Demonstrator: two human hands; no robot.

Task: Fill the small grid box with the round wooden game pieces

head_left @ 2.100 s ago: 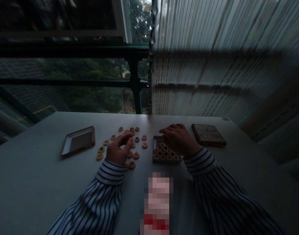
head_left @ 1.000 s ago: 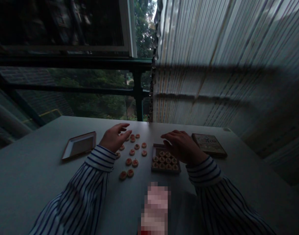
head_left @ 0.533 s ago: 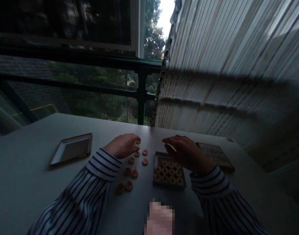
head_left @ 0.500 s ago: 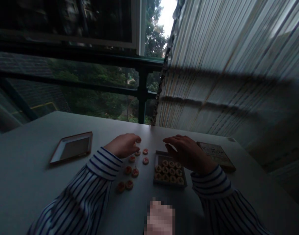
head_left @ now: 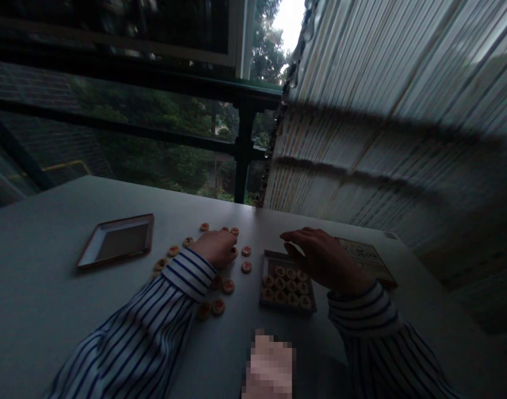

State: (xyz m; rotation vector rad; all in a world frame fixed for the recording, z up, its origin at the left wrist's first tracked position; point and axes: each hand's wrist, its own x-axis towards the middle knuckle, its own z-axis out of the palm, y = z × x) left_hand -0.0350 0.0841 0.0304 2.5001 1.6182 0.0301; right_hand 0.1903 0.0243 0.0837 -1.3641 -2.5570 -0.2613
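Note:
My left hand is low over the table, its fingers curled down and closed on a round Chinese chess piece that shows at the fingertips. Loose pieces surround this hand, including red-marked ones such as the chess piece to its right. My right hand hovers over the right side of a shallow box, thumb and fingers apart, with nothing seen in it. Rows of chess pieces lie flat in the box. The hand hides the box's far right corner.
An open box lid lies on the left of the white table. A flat printed box sits beyond my right hand. Behind the table's far edge are a dark railing and a striped curtain.
My left hand has drawn back slightly toward me, uncovering pieces beyond and left of it. My right hand stays over the box. The view has tilted slightly.

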